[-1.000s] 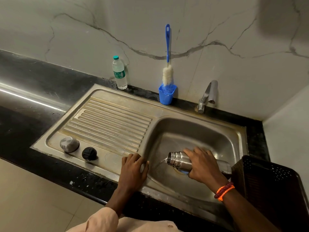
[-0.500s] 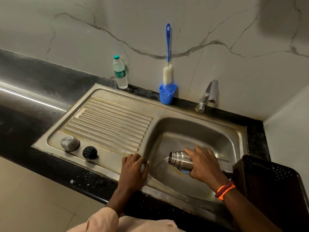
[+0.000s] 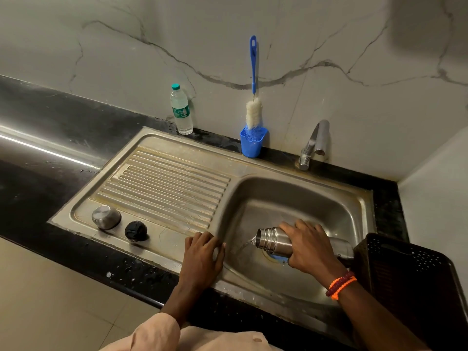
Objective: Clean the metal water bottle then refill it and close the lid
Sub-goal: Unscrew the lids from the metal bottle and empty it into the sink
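Note:
My right hand (image 3: 307, 245) grips the metal water bottle (image 3: 274, 241) around its middle, holding it on its side over the sink basin (image 3: 291, 198). Its open mouth points left and a thin stream of water runs out of it. My left hand (image 3: 202, 254) rests flat on the sink's rim beside the basin, fingers spread. On the draining board lie the steel cup lid (image 3: 106, 217) and the black inner stopper (image 3: 136, 231). A blue bottle brush (image 3: 253, 107) stands in a blue cup (image 3: 252, 143) at the wall.
A clear plastic water bottle (image 3: 181, 110) stands at the back by the wall. The tap (image 3: 314, 143) sits behind the basin on the right. A dark perforated plastic basket (image 3: 410, 282) stands at the right, close to my right forearm. Black countertop (image 3: 38, 148) stretches to the left.
Almost nothing has moved; the bottle stays tipped over the basin and water keeps trickling from its mouth. My left hand stays on the rim.

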